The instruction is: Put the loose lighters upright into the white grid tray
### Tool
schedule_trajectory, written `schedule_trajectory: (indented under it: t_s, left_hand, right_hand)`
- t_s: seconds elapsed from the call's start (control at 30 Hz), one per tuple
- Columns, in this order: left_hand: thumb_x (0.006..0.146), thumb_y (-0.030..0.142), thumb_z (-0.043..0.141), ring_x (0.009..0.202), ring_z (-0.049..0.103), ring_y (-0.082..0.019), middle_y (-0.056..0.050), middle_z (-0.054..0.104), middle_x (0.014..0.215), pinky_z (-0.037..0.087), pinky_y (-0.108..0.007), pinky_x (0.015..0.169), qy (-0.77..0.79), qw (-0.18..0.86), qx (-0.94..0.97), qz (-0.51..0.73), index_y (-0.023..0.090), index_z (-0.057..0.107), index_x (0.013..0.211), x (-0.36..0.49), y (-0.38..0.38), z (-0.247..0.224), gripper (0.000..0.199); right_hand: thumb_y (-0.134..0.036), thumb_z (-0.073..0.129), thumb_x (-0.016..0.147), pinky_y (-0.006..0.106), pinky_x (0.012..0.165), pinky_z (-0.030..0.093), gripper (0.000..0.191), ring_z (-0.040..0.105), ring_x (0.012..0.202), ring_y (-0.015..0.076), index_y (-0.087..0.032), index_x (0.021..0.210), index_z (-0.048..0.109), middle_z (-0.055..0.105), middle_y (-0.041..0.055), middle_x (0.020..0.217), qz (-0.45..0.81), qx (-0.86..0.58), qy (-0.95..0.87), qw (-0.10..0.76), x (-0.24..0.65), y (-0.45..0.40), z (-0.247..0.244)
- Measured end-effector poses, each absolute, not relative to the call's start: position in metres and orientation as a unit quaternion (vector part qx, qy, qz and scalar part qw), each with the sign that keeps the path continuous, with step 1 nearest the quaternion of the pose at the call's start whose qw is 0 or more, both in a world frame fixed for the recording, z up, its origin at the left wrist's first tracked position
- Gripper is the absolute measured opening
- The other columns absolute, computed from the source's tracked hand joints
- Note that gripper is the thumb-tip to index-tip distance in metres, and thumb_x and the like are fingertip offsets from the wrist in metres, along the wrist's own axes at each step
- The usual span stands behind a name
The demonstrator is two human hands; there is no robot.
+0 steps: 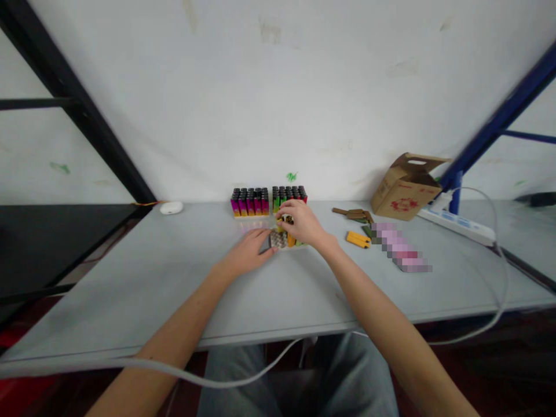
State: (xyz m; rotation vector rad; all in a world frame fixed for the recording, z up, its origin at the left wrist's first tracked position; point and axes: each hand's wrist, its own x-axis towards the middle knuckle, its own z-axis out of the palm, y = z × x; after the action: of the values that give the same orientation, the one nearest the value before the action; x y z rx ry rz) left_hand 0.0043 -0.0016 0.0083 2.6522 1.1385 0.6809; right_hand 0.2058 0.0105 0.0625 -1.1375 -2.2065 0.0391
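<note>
Right hand (302,223): fingers curled downward over a small cluster of disposable lighters (283,233) with silver metal heads and orange and green bodies (whether any single lighter is actually pinched cannot be told, the fingers hiding the contact). Left hand (247,252): fingers extended and lying close together, tips at the cluster's left edge, not pinching. The cluster stands on the pale grey table (130,301), central and directly in front of two upright blocks of lighters. Block one: black-capped lighters with magenta-to-orange bodies (249,204), in tight rows. Block two: black-capped lighters in green and magenta (289,198), just right of the first. Right of the hands: a yellow-orange oblong bar (358,239), flat brown strips (354,214), and a pink packet (399,249) (pixelated, contents unreadable). Farther right: an open brown cardboard carton with red print (406,188) and a white power strip (456,226). Left of the blocks: a white oval object (171,208). A white cable (186,375) runs along the table's near edge.
</note>
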Motion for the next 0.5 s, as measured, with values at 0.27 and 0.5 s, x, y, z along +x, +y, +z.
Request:
schedule_trajectory:
  t_s: [0.27, 0.5]
  left_hand:
    - [0.09, 0.047, 0.049, 0.121, 0.05, -0.03, -0.015, 0.056, 0.129, 0.037, -0.046, 0.105, 0.377, 0.091, 0.891, 0.235, 0.015, 0.049, 0.129, 0.0036, -0.0008, 0.0071, 0.051]
    - [0.09, 0.048, 0.049, 0.121, 0.05, -0.03, -0.014, 0.056, 0.129, 0.037, -0.046, 0.105, 0.383, 0.096, 0.889, 0.233, 0.016, 0.05, 0.129, 0.0038, -0.0011, 0.0082, 0.051]
  right_hand:
    - [-0.017, 0.064, 0.078, 0.04, 0.093, 0.039, 0.013, 0.053, 0.103, 0.0239, -0.019, 0.088, 0.072, 0.063, 0.0095, 0.106, 0.001, -0.431, -0.861, 0.271, 0.2044, 0.0135, 0.0648]
    - [-0.02, 0.063, 0.079, 0.042, 0.095, 0.038, 0.014, 0.052, 0.108, 0.0252, -0.02, 0.09, 0.072, 0.062, 0.0104, 0.109, 0.019, -0.433, -0.856, 0.283, 0.2077, 0.0134, 0.0623]
